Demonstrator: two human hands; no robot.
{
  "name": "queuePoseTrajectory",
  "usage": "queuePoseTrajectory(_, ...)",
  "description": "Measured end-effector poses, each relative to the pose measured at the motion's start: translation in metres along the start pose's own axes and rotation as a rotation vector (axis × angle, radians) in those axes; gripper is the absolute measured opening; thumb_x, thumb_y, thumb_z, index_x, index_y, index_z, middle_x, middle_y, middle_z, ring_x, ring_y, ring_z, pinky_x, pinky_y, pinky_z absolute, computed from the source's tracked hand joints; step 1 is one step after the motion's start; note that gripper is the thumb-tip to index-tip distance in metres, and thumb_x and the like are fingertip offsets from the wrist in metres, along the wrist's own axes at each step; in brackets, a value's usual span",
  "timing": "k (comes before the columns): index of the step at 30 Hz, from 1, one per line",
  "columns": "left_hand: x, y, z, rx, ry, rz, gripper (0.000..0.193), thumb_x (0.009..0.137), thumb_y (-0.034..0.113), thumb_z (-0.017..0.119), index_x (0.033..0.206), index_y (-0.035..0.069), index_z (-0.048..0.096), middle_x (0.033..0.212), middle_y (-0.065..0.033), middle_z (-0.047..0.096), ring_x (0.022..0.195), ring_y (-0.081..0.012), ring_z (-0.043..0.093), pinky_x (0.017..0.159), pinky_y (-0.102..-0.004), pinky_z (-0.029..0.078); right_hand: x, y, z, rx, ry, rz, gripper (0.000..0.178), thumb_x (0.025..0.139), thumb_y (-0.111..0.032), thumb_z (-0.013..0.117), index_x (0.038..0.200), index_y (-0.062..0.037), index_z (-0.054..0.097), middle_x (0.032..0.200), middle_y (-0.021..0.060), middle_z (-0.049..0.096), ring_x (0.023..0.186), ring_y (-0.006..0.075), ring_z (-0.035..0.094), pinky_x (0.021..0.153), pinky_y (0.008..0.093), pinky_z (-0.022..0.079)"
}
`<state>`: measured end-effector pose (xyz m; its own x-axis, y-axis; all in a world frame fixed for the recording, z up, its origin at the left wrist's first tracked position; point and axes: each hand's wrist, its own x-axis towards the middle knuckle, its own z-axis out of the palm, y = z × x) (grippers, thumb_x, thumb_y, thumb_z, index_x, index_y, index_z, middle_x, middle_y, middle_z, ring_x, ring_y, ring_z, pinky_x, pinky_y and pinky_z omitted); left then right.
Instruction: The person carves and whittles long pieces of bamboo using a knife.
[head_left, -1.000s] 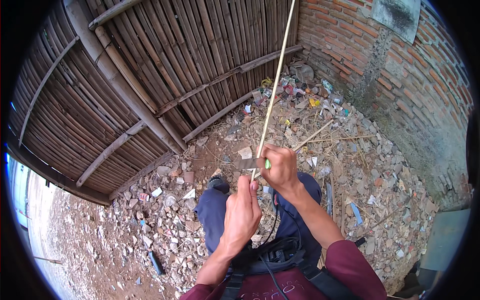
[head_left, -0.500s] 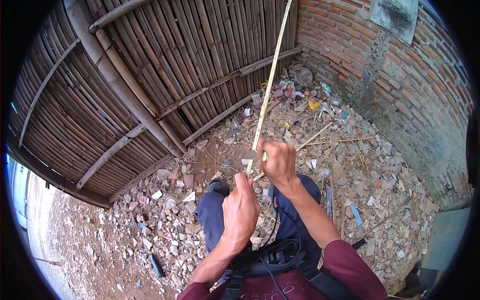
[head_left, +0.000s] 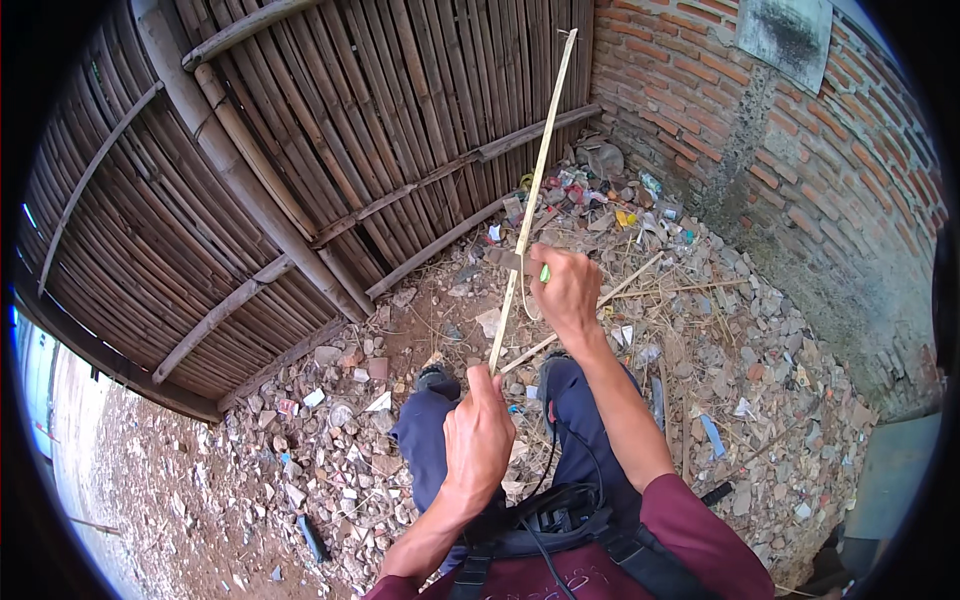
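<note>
A long, pale bamboo strip (head_left: 545, 150) slants away from me, its far tip up in front of the slatted fence. Its near end is pinched in my left hand (head_left: 480, 430), thumb on top, above my knees. My right hand (head_left: 567, 290) is closed round the green handle of a knife (head_left: 512, 259). The knife's broad, brownish blade lies across the strip, well forward of my left hand. A thin curled shaving (head_left: 526, 300) hangs beside the strip just below the blade. My right fingers hide most of the handle.
A bamboo slat fence (head_left: 400, 100) with poles stands ahead and left. On the right rises a brick wall (head_left: 700, 100). Stones and litter cover the ground (head_left: 340, 470), with loose sticks (head_left: 680, 287) to the right and a dark object (head_left: 312, 538) at lower left.
My right hand and the knife have slid forward along the strip, away from my left hand. A curled shaving now shows. The strip's far tip has come down into view.
</note>
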<state>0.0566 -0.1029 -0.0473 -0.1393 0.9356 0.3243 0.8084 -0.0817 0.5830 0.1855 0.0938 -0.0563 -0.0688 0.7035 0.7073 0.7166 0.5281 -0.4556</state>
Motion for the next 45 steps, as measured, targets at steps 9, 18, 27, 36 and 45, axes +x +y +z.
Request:
queuePoseTrajectory(9, 0.004, -0.007, -0.009, 0.025, 0.025, -0.015, 0.015, 0.112, 0.011, 0.054, 0.108, 0.001, 0.044, 0.068, -0.0288, 0.064, 0.062, -0.0529, 0.064, 0.050, -0.0620, 0.045, 0.010, -0.012, 0.007, -0.008, 0.040, -0.094, 0.014, 0.091, -0.005, 0.069, 0.087, -0.0094, 0.082, 0.070, 0.0132, 0.076, 0.054, 0.0270, 0.071, 0.049, 0.0404, 0.051)
queuePoseTrajectory(18, 0.011, -0.012, -0.010, 0.011, 0.026, -0.007, 0.012, 0.112, 0.009, 0.053, 0.111, 0.002, 0.043, 0.068, -0.0289, 0.062, 0.065, -0.0537, 0.063, 0.052, -0.0606, 0.043, 0.008, -0.012, 0.005, 0.176, -0.107, -0.241, 0.019, 0.086, -0.004, 0.072, 0.100, -0.0057, 0.084, 0.076, 0.0174, 0.078, 0.062, 0.0313, 0.075, 0.061, 0.0443, 0.058)
queuePoseTrajectory(27, 0.008, 0.005, -0.001, 0.024, 0.033, -0.012, 0.013, 0.112, 0.011, 0.052, 0.111, 0.001, 0.043, 0.070, -0.0301, 0.063, 0.067, -0.0544, 0.064, 0.054, -0.0629, 0.045, 0.019, -0.003, 0.005, -0.039, 0.040, -0.113, 0.010, 0.090, -0.005, 0.073, 0.092, -0.0074, 0.082, 0.071, 0.0136, 0.077, 0.054, 0.0253, 0.072, 0.048, 0.0391, 0.051)
queuePoseTrajectory(36, -0.033, -0.037, 0.000, 0.021, -0.156, 0.025, 0.015, 0.111, 0.011, 0.053, 0.107, 0.001, 0.043, 0.065, -0.0292, 0.063, 0.062, -0.0520, 0.067, 0.050, -0.0609, 0.048, 0.103, 0.133, -0.005, -0.218, 0.159, 0.322, 0.024, 0.102, -0.020, 0.068, 0.093, -0.0012, 0.081, 0.074, 0.0198, 0.075, 0.061, 0.0362, 0.070, 0.055, 0.0489, 0.051)
queuePoseTrajectory(45, 0.008, -0.024, -0.043, -0.311, -0.259, -0.062, 0.014, 0.115, 0.013, 0.049, 0.113, 0.000, 0.048, 0.074, -0.0271, 0.058, 0.072, -0.0534, 0.060, 0.062, -0.0556, 0.043, 0.025, 0.038, -0.018, 0.065, -0.068, 0.192, 0.018, 0.091, 0.000, 0.067, 0.093, -0.0072, 0.083, 0.069, 0.0128, 0.075, 0.053, 0.0227, 0.063, 0.052, 0.0402, 0.050)
